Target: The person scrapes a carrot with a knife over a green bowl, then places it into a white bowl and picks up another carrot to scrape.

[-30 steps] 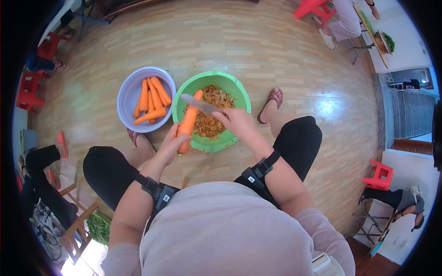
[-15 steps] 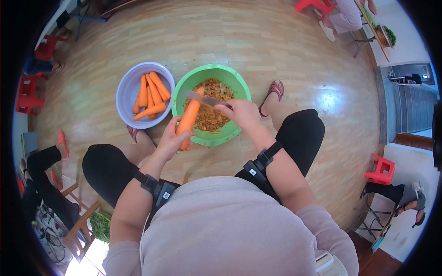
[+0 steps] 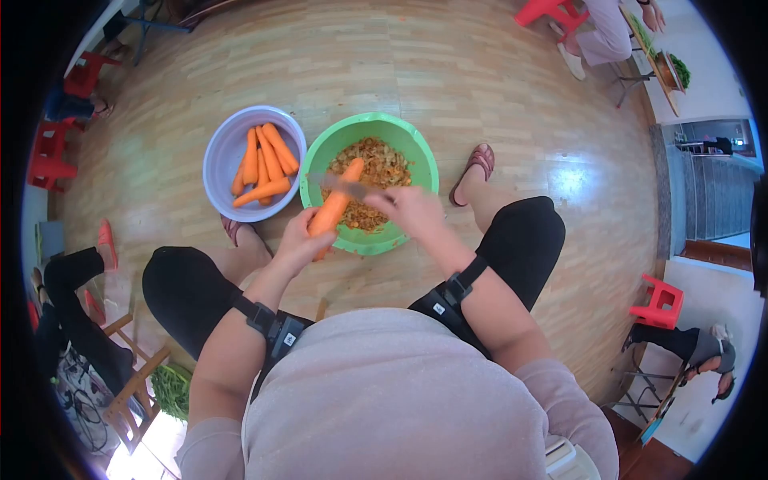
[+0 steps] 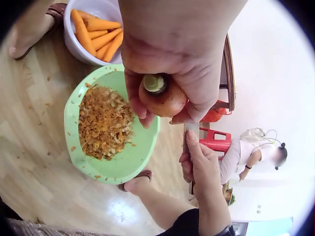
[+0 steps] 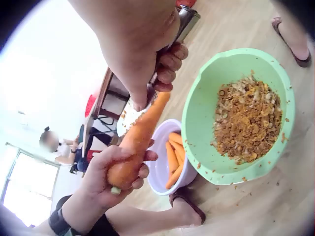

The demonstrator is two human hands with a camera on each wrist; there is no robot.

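My left hand (image 3: 302,240) grips an orange carrot (image 3: 330,212) by its thick end, with the narrow tip slanting up over the green basin (image 3: 422,152). In the left wrist view, the green stem stub (image 4: 154,83) pokes out of that grip. My right hand (image 3: 412,211) holds a knife (image 3: 348,187) by its handle. Its blurred blade lies across the upper part of the carrot in the head view. Orange and brownish peelings (image 5: 246,120) cover the basin's bottom below.
Left of the green basin stands a purple basin (image 3: 216,148) with several carrots (image 3: 264,192). My feet are on either side of the basins on the wood floor (image 3: 320,64). Other people sit around the room's edges, near red stools (image 3: 658,302) and tables.
The knife has moved along the carrot, from just above it to across its upper part, and is blurred now. The left hand keeps its grip while the carrot's angle shifts slightly.
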